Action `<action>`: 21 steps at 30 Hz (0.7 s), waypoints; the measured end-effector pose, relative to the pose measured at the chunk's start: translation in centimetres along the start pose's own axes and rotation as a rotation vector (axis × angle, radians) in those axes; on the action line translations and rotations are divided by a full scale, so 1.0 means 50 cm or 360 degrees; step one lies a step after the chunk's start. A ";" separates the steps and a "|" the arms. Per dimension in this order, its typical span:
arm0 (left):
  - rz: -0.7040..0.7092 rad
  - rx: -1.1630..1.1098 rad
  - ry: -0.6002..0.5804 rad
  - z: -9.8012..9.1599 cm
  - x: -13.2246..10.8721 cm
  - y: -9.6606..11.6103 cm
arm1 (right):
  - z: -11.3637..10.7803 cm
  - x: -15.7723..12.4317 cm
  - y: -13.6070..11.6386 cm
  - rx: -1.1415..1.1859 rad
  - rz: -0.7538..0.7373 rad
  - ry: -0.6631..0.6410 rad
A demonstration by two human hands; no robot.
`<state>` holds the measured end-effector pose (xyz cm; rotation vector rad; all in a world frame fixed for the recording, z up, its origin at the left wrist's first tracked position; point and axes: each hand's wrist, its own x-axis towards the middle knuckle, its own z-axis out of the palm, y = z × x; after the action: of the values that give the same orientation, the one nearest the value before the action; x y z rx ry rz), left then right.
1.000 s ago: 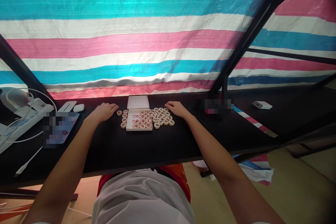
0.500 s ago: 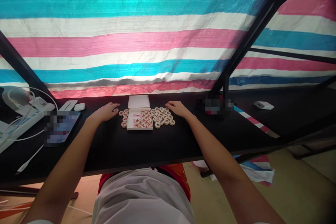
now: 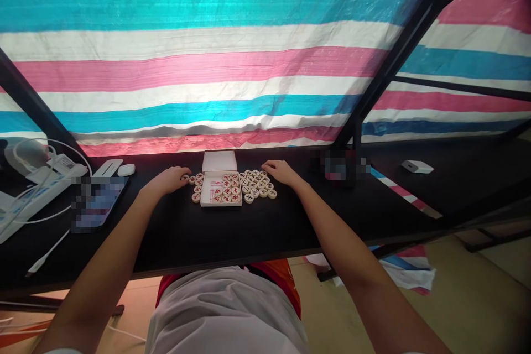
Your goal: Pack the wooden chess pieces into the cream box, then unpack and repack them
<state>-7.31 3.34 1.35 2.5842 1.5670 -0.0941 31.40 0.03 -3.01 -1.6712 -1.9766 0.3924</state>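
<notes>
At the centre of the frame, a left hand, fingers loosely together, touches round wooden game pieces beside a small white box (red-marked discs fill it), while the right hand, fingers slightly spread, rests by more pieces; a careless sweep could scatter them across the black table.

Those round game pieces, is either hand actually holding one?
It cannot be told. The left hand touches pieces beside the box; the right hand rests at the other cluster.
</notes>
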 end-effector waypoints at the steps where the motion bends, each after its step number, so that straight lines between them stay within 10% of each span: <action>1: 0.0001 0.0005 -0.0005 -0.001 -0.001 0.002 | 0.000 0.000 0.000 -0.0004 0.0001 0.0001; 21: 0.0053 -0.0018 -0.0042 -0.009 -0.006 0.023 | -0.002 -0.001 -0.003 -0.0002 0.0011 0.0004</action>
<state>-6.43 2.58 1.93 2.5885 1.5105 -0.1153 31.31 -0.07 -2.86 -1.6790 -1.9704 0.3914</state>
